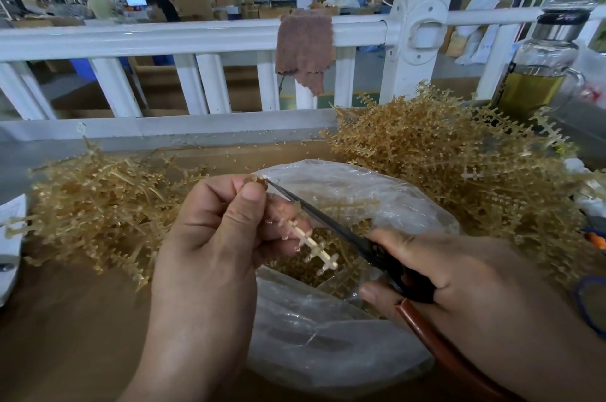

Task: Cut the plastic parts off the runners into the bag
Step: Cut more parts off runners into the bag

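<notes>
Pinching a spiky pale runner (316, 246), left grip (213, 237); right grip (459, 277) clamps slim black scissors (328, 223).

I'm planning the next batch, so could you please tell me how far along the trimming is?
Done: amber pieces already lie inside the bag, and the left pile looks like stripped runners. In hand: the left hand holds a runner over the bag while the right hand sets the scissors against it. Left: the large right pile apparently still awaits cutting.

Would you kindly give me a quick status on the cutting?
Left hand pinches runner over bag. Right hand grips scissors, tips at runner's top. Nothing blocking.
</notes>
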{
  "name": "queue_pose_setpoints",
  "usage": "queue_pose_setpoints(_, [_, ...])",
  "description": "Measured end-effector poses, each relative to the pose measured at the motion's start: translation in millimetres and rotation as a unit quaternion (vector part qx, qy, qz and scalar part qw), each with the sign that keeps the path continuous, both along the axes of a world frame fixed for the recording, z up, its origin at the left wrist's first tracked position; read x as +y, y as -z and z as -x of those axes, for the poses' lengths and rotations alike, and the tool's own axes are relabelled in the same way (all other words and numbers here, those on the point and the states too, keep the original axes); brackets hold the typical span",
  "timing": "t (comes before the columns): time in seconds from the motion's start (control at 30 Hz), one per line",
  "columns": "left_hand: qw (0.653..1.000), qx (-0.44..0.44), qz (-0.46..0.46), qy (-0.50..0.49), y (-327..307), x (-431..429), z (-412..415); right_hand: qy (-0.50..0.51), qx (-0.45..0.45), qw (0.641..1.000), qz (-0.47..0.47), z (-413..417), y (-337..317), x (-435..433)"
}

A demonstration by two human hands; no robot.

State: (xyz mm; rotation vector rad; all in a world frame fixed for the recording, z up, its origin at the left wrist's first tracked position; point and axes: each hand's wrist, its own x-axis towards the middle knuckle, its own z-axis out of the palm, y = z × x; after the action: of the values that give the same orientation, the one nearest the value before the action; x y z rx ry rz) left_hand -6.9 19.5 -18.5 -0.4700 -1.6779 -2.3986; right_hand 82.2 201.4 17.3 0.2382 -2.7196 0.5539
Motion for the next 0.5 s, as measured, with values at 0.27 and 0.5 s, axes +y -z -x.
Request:
queue_pose_setpoints(0.27, [0.999,-0.025,-0.026,0.01,1.0,1.6,-0.4,0.002,-0.067,0.997,0.031,3.4,2.5,-1.4])
queue_pose_setpoints(0.5, [0.999,-0.035,-0.036,0.021,-0.4,0.4,0.2,0.012,-0.092,0.996,0.015,3.1,1.6,-0.7])
